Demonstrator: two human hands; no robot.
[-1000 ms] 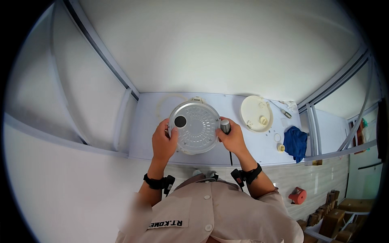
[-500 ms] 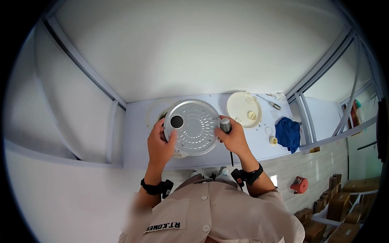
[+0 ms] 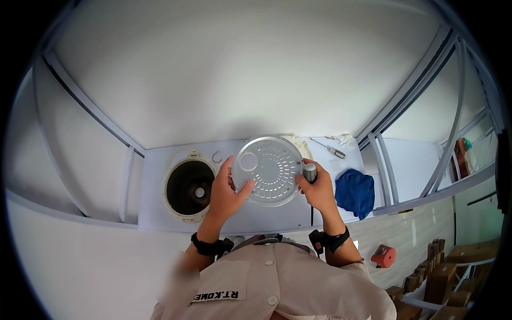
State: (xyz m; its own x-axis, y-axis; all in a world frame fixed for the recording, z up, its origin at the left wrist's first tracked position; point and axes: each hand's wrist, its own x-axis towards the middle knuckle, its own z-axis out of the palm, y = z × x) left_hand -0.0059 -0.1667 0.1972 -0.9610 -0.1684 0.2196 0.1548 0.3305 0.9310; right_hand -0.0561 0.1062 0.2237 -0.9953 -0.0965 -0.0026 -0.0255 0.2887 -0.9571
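A round, slotted metal plate [image 3: 274, 172] with a circular hole near its left side is held up in front of me between both hands. My left hand [image 3: 226, 189] grips its left edge, thumb on the face. My right hand [image 3: 317, 186] grips the right edge and also holds a screwdriver [image 3: 310, 173], its grey handle up and dark shaft pointing down past the palm. Left of my left hand stands a round cooker body [image 3: 168, 205] with a cream rim, dark inside, a small round metal piece at its bottom. Behind the plate, a cream round lid [image 3: 300, 145] is mostly hidden.
Further right on the white table [image 3: 154, 160] lie another screwdriver [image 3: 336, 152], a crumpled white bag or tissue [image 3: 345, 140] and a blue cloth [image 3: 354, 193]. A thin reddish wire [image 3: 216, 157] lies by the cooker body. A red stool [image 3: 384, 256] and cardboard boxes [image 3: 440, 277] are on the right.
Both hands have carried the plate to the right, off the cooker body, whose dark inside now shows. The plate now partly covers the cream lid. The whole view has also shifted.
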